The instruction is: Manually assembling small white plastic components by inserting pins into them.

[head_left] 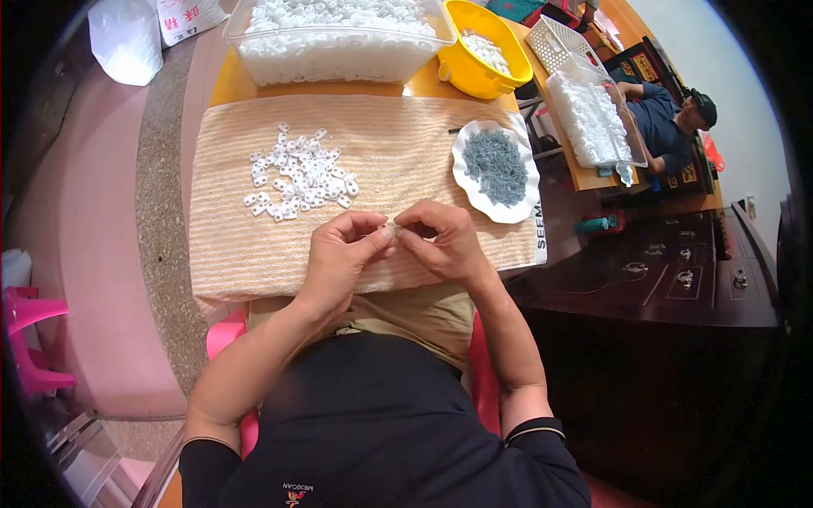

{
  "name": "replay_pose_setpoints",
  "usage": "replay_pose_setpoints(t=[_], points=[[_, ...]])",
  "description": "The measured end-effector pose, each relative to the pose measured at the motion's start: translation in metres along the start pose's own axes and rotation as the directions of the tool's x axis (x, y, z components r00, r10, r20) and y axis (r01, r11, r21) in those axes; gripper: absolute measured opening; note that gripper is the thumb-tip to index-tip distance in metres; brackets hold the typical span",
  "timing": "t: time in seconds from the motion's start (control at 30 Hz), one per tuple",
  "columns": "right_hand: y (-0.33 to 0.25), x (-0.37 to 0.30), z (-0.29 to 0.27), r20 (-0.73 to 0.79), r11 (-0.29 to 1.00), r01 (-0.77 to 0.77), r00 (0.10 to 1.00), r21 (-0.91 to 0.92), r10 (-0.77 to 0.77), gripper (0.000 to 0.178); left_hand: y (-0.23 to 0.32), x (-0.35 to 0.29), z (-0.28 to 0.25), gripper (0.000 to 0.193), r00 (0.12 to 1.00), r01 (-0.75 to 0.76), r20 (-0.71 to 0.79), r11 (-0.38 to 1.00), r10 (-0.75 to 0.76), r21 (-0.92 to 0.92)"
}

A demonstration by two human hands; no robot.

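Observation:
My left hand [345, 252] and my right hand [445, 243] meet fingertip to fingertip over the near part of a striped beige towel [246, 258]. Both are closed in a pinch around a tiny pale piece that the fingers mostly hide. Just beyond my left hand lies a loose pile of small white plastic pieces [309, 173] with dark holes or spots. To the right of my right hand stands a white dish with a wavy rim [530, 173], filled with small grey-blue pieces [494, 165].
At the table's far side are a clear tub [339, 55] full of white pieces and a yellow basin [457, 74] with more. At another table on the right, a person [665, 123] sits by a heaped white tray [589, 123]. A dark cabinet [669, 271] stands right.

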State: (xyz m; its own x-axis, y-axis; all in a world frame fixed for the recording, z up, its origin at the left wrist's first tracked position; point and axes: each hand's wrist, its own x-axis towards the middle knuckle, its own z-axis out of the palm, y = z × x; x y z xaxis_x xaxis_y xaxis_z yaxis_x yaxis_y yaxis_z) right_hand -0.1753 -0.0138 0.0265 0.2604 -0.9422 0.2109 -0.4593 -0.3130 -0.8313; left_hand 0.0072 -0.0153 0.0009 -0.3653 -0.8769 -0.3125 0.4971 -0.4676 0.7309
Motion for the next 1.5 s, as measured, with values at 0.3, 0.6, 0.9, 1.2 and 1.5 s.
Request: replay_pose_setpoints(t=[0.3,0.6,0.9,1.2,1.5], points=[[-0.008,0.001,0.0,0.031,1.0,0.011,0.999,0.015,-0.011,0.009,-0.001,0.001,-0.002,0.014,1.0,-0.011,0.021,0.998,0.009,0.067],[-0.006,-0.002,-0.012,0.124,0.99,0.081,0.99,-0.112,-0.067,0.012,0.012,-0.003,0.001,0.014,0.987,0.124,0.093,0.99,-0.131,0.071],[-0.012,-0.004,-0.012,0.132,0.996,0.083,0.988,-0.046,-0.076,0.011,0.016,-0.002,-0.002,0.011,0.971,0.186,0.144,0.981,-0.192,0.051],[-0.005,-0.011,-0.003,0.139,0.899,-0.186,0.98,0.397,0.142,0.008,0.018,-0.003,0.0,0.009,0.976,0.176,0.134,0.983,-0.169,-0.044],[0.0,-0.013,0.007,0.103,0.855,-0.238,0.971,0.462,0.214,0.01,0.015,-0.002,-0.002,0.01,0.982,0.166,0.11,0.983,-0.157,-0.082]])
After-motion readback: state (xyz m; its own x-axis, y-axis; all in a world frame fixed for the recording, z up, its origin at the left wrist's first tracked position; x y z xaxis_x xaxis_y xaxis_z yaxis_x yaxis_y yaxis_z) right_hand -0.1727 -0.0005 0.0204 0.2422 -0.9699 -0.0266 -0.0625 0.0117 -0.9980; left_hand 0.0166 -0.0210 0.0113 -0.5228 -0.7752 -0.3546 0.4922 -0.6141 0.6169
